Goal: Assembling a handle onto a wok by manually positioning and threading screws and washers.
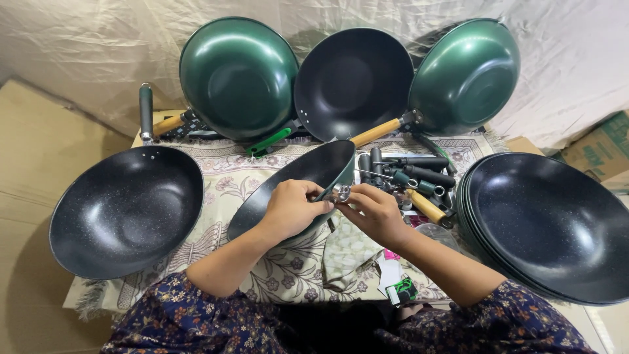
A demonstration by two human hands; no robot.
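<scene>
Fingers of both my hands meet at the rim of a tilted pan [308, 177], right at the small metal bracket [341, 192] where a handle would sit. My left hand [291, 206] is curled around the pan's edge, holding it steady, thumb and fingers closed on the rim beside the bracket. My right hand [377, 213] pinches at the bracket from the 3 o'clock side; whether it grips a screw or only the bracket I cannot tell. The pan's long axis runs from 7 o'clock up to 1 o'clock, its bracket end nearest both hands, dark hollow facing 10 o'clock.

Just past my right hand, at 2 o'clock, lies a heap of loose handles [413, 174]. A stack of dark pans [550, 223] sits at 3 o'clock, a single speckled pan [124, 210] at 9 o'clock. Three more pans [354, 82] lean against the cloth wall at 12 o'clock. A patterned mat [223, 174] covers the tabletop.
</scene>
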